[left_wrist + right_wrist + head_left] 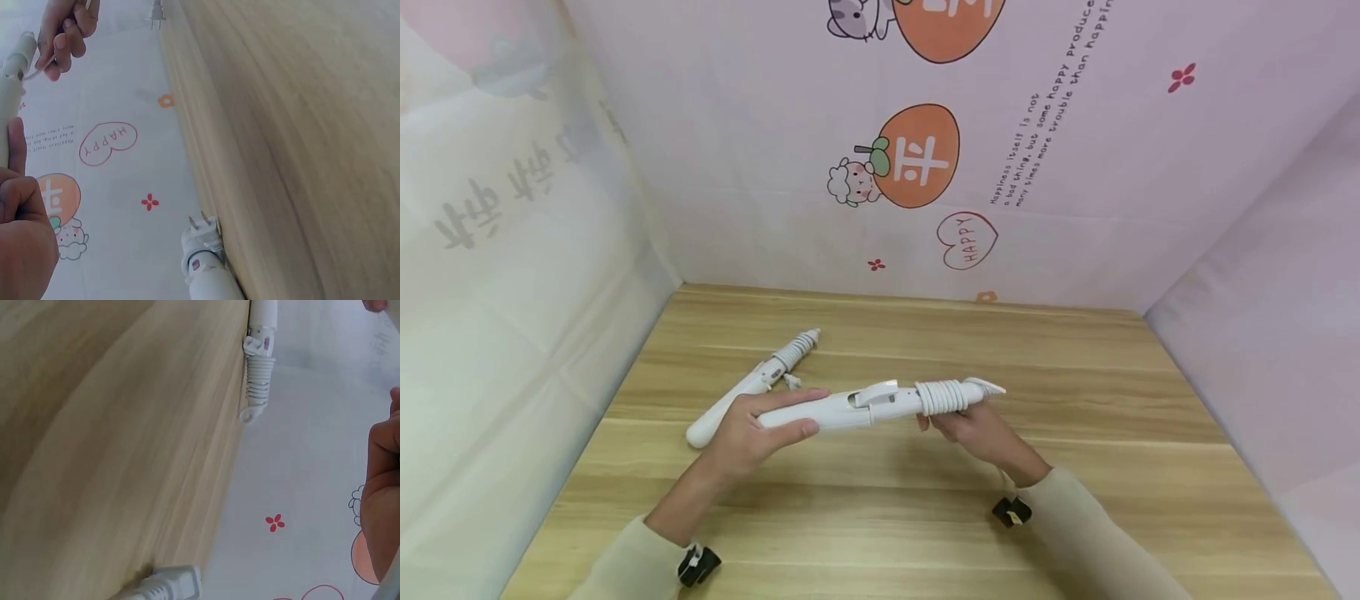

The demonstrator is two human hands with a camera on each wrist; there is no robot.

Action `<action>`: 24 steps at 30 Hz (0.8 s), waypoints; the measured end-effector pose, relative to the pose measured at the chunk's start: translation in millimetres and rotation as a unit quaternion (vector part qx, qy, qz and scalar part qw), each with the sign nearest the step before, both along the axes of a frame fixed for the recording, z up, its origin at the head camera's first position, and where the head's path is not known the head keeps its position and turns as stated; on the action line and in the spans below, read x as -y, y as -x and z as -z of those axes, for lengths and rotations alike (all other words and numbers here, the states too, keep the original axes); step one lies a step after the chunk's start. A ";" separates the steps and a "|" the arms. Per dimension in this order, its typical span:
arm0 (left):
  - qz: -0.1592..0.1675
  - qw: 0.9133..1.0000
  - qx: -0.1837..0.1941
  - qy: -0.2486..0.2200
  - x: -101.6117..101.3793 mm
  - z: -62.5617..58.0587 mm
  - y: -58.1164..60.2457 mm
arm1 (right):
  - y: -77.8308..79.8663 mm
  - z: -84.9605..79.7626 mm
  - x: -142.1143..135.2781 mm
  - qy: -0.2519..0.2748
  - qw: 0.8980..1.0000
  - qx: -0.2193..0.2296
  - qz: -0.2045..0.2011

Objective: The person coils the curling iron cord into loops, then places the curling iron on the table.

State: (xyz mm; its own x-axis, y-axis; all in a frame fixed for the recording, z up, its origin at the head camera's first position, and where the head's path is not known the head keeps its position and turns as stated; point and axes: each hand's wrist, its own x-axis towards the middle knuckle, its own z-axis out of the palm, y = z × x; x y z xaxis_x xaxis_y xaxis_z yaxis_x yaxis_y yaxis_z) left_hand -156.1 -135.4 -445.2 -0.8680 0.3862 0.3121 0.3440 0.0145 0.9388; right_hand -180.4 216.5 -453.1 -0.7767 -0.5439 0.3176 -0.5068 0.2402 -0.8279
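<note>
My left hand [737, 433] grips the thick handle of a white curling iron [831, 410], thumb along its near side, holding it above the table. A white cord [942, 397] is wound in several coils around the barrel. Under the barrel end is my right hand [973, 429]; the left wrist view shows its curled fingers [70, 40] pinching the cord. A white two-pin plug [156, 11] is near the table surface there. A second white curling iron [730, 408], its cord also coiled round the barrel, lies on the table beyond my left hand.
The wooden table [880, 533] meets a printed pink-white cloth backdrop [760, 167] at its back edge. Cloth walls stand at the left [490, 333] and right [1262, 358]. A small black device [698, 567] sits at my left wrist, another [1011, 511] at the right.
</note>
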 end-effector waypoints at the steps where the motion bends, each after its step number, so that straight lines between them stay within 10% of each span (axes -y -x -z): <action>1: -0.006 1.000 -0.004 -0.001 -0.8 -0.3 -0.2 | 0.1 0.4 2.1 0.006 1.000 -0.002 -0.004; 5: -0.032 0.999 -0.023 -0.004 -3.5 -0.9 -0.7 | -1.0 0.6 9.9 0.024 1.000 -0.018 -0.009; 13: -0.117 0.989 -0.095 0.008 -6.6 -4.0 -1.7 | -11.0 -10.0 18.3 -0.100 0.990 -0.091 0.052; 19: -0.179 0.958 -0.214 0.062 0.2 -7.4 1.4 | -12.0 -16.0 11.8 -0.116 0.984 -0.121 0.052; 24: -0.151 0.936 -0.293 0.123 4.9 -5.9 2.9 | -7.2 -21.3 7.2 -0.148 0.954 -0.256 0.058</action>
